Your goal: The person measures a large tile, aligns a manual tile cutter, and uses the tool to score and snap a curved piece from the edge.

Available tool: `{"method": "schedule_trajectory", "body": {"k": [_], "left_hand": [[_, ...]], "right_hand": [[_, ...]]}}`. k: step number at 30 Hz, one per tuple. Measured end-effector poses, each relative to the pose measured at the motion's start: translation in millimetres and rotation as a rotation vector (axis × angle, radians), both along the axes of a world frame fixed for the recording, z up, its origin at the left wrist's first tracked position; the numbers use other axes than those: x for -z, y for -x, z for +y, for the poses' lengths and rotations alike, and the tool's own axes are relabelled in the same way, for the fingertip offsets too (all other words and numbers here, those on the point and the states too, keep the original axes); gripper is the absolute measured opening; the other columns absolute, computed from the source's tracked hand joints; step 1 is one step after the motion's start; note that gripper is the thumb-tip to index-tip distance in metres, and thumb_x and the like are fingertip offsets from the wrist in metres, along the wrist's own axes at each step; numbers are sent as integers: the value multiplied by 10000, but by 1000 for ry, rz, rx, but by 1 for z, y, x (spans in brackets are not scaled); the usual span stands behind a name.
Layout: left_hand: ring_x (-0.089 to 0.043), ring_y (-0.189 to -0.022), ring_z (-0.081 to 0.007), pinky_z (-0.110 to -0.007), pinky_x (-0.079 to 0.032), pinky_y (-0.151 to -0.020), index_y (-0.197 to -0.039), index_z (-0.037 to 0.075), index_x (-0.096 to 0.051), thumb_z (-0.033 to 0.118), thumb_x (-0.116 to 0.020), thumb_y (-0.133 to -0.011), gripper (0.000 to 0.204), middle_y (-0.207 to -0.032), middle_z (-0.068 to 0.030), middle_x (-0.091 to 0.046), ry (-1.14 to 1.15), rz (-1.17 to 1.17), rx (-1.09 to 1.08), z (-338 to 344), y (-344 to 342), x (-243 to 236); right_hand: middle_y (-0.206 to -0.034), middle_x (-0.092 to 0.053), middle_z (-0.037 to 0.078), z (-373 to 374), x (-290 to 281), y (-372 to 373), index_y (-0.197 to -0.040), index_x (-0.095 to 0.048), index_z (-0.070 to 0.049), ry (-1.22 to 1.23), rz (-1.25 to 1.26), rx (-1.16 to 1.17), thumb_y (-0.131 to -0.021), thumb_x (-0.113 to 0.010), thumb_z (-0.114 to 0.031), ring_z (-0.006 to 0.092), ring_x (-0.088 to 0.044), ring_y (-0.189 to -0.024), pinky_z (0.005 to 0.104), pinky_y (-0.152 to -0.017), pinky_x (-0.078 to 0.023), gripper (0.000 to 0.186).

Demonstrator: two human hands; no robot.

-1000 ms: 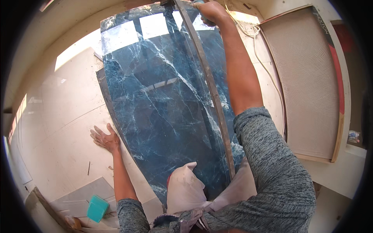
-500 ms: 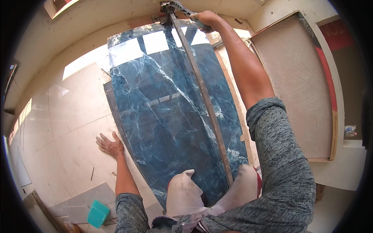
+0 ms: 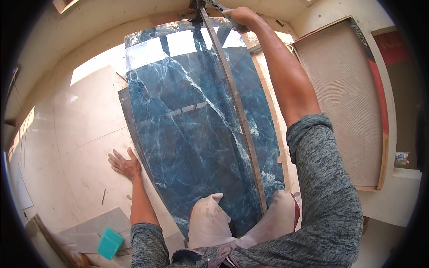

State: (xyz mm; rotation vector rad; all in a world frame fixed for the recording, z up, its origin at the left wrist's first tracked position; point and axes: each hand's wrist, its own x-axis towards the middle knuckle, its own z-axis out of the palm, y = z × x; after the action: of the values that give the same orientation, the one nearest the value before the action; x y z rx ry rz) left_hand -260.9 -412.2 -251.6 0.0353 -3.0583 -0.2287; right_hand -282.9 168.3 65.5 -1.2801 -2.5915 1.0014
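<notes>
A large glossy dark-blue tile with white veins lies flat beneath a long, narrow metal rail of a manual tile cutter. At the rail's far end is the dark cutter head, partly cropped by the top of the picture. My right hand, arm stretched far forward, is closed around the cutter's grey-green handle. My left hand rests palm down on the pale floor to the left of the tile, fingers spread, holding nothing. My knees are over the tile's near end.
A framed panel with combed beige ridges stands along the right side. Grey tile pieces and a turquoise plastic box lie at the lower left. A dark strip runs along the tile's left edge. A wall closes off the far side.
The whole view has shifted slightly, so the cutter head sits nearer the top edge. My right hand still grips the handle at the far end; my left hand stays on the floor.
</notes>
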Motion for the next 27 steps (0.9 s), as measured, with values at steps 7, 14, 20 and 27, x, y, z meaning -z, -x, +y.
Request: {"method": "schedule_trajectory", "body": {"k": [7, 14, 20, 27], "left_hand": [[-157, -1508, -321, -471, -123, -1230, -1529, 88, -344, 610, -449, -961, 779, -1609, -169, -241, 60, 15, -2, -7, 3, 9], [-149, -1511, -321, -469, -118, -1231, -1531, 82, -337, 621, -428, -967, 786, -1611, -170, -235, 30, 20, 7, 0, 2, 12], [-169, -1503, -332, -476, -124, -1228, -1524, 66, -347, 629, -419, -969, 794, -1604, -186, -244, 38, 38, 33, -1, 0, 15], [-174, -1500, -339, -481, -116, -1228, -1525, 57, -348, 640, -419, -961, 813, -1596, -195, -261, 30, 42, 26, -4, 6, 16]], "right_hand": [[-687, -579, 73, -10, 3, -8, -977, -642, -3, 47, 7, -1, -979, -583, -428, 159, -579, -521, 306, -462, -489, 430], [-682, -558, 66, -17, 12, -14, -1014, -634, 9, 20, 13, -1, -989, -565, -397, 147, -571, -526, 295, -463, -491, 412], [-740, -661, 152, 2, 36, -18, -878, -698, 48, -163, 29, -106, -936, -565, -357, 247, -654, -633, 401, -555, -507, 430], [-771, -694, 209, -13, 35, -19, -917, -703, 68, -95, -11, -78, -973, -523, -412, 286, -693, -655, 430, -575, -536, 516]]}}
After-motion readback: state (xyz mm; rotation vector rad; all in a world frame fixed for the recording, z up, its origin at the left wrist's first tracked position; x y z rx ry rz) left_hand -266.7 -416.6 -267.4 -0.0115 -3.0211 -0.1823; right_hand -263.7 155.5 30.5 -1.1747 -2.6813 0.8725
